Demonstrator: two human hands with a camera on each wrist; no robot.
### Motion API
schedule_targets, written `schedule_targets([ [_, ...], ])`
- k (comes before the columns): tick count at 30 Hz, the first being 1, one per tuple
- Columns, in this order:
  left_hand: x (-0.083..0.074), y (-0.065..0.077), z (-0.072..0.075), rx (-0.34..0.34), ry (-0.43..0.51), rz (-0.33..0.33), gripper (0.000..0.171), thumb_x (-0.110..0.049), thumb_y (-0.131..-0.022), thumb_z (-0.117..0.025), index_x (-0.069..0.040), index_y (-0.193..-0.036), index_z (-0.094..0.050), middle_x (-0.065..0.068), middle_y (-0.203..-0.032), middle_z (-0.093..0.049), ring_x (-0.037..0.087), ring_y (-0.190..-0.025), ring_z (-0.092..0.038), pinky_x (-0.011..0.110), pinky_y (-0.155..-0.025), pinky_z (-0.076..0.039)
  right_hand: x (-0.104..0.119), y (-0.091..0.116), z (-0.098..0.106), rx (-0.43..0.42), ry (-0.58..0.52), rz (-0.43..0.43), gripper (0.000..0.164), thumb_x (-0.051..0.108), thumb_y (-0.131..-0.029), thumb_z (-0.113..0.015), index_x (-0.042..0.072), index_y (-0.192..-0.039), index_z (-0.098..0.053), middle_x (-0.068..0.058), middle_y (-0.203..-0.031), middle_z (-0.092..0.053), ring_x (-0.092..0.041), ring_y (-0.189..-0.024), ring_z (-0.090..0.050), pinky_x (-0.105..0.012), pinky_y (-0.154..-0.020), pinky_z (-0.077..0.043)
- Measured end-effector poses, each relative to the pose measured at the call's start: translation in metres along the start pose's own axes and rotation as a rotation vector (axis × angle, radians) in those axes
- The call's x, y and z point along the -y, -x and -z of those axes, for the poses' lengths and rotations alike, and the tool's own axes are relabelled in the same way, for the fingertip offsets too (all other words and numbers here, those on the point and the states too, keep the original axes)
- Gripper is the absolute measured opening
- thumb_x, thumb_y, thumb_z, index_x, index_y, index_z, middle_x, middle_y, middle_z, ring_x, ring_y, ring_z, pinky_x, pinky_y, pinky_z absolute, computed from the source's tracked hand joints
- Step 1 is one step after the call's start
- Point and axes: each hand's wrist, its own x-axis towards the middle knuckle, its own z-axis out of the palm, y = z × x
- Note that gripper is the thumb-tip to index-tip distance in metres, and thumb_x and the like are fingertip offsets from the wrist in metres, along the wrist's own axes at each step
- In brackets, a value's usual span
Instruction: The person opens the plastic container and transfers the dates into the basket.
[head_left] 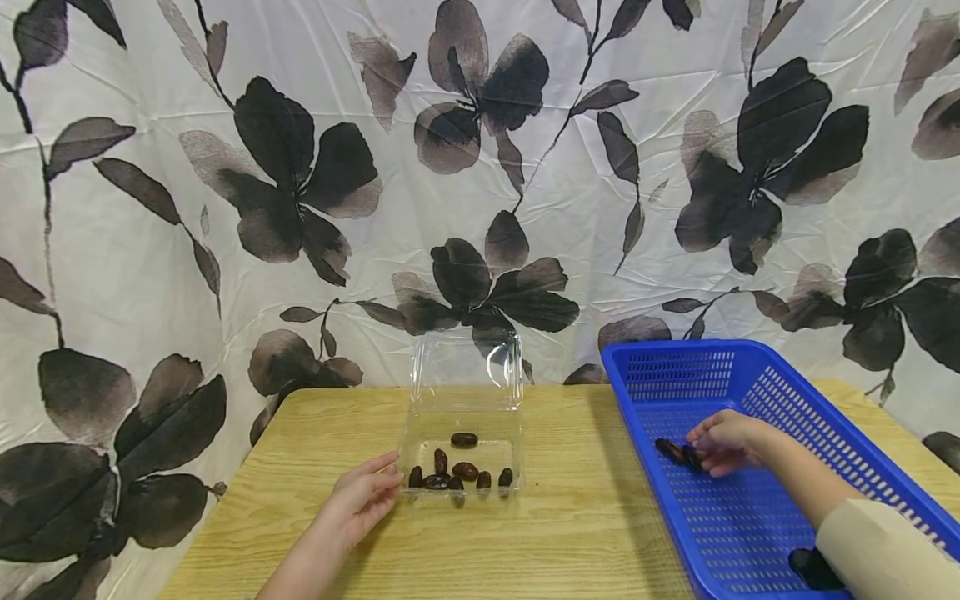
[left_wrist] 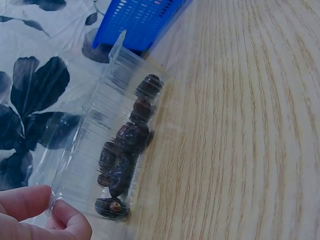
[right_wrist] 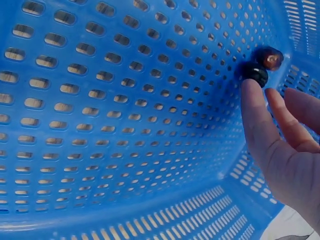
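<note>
A clear plastic clamshell box (head_left: 519, 454) stands on the table with its lid (head_left: 465, 375) raised at the back. Several dark brown dates (head_left: 465, 472) lie inside it. My left hand (head_left: 367, 496) holds the box's left side; in the left wrist view the thumb and a finger (left_wrist: 72, 220) pinch its rim. Over the floor of the blue basket (head_left: 645, 417), my right hand (head_left: 731, 442) reaches toward two dates lying side by side. Its fingertips meet the nearer, darker date (right_wrist: 256, 75), while the thumb stands apart. The other date (right_wrist: 270, 58) lies just beyond.
The basket fills the right side of the wooden table (head_left: 570, 533), its slotted walls rising around my right hand. Near its front, a dark item (head_left: 813, 569) shows partly beneath my right sleeve. A floral cloth (head_left: 480, 192) hangs behind the table.
</note>
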Motion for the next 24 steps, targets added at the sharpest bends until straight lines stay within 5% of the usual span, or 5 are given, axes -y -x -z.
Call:
schedule_targets([
  [4,0.000,0.000,0.001,-0.003,0.006,-0.007,0.057,0.011,-0.088,-0.049,0.011,-0.140,-0.026,0.018,-0.125,-0.035,0.010,-0.085,-0.047,0.019,-0.072,-0.044,0.004,0.001,0.001,-0.008,-0.015,0.006,0.027,-0.002,-0.089,-0.044,-0.021,-0.109,-0.048,-0.006,-0.074,-0.054,-0.013,-0.062,-0.057,-0.026,-0.059,-0.053],
  [9,0.001,0.001,0.001,0.004,0.011,-0.002,0.058,0.011,-0.088,-0.049,0.011,-0.141,-0.026,0.019,-0.130,-0.032,0.009,-0.086,-0.046,0.019,-0.072,-0.044,0.011,0.000,0.004,0.043,-0.175,0.049,0.025,0.002,-0.092,-0.044,-0.015,-0.107,-0.055,-0.005,-0.077,-0.057,-0.013,-0.066,-0.060,-0.028,-0.062,-0.054],
  [18,-0.001,0.002,0.000,-0.002,0.009,0.013,0.058,0.011,-0.089,-0.049,0.009,-0.141,-0.025,0.020,-0.135,-0.029,0.010,-0.086,-0.047,0.018,-0.072,-0.044,0.049,0.001,0.011,0.129,-0.362,0.140,0.020,0.005,-0.095,-0.045,0.011,-0.095,-0.065,-0.004,-0.083,-0.063,-0.016,-0.076,-0.064,-0.030,-0.071,-0.054],
  [24,-0.002,0.002,0.000,0.011,0.015,0.021,0.060,0.010,-0.089,-0.050,0.009,-0.142,-0.024,0.018,-0.132,-0.030,0.011,-0.087,-0.046,0.018,-0.073,-0.043,0.077,0.001,0.008,0.130,-0.350,0.188,0.018,0.007,-0.096,-0.048,0.006,-0.108,-0.061,-0.004,-0.085,-0.064,-0.015,-0.079,-0.064,-0.031,-0.073,-0.054],
])
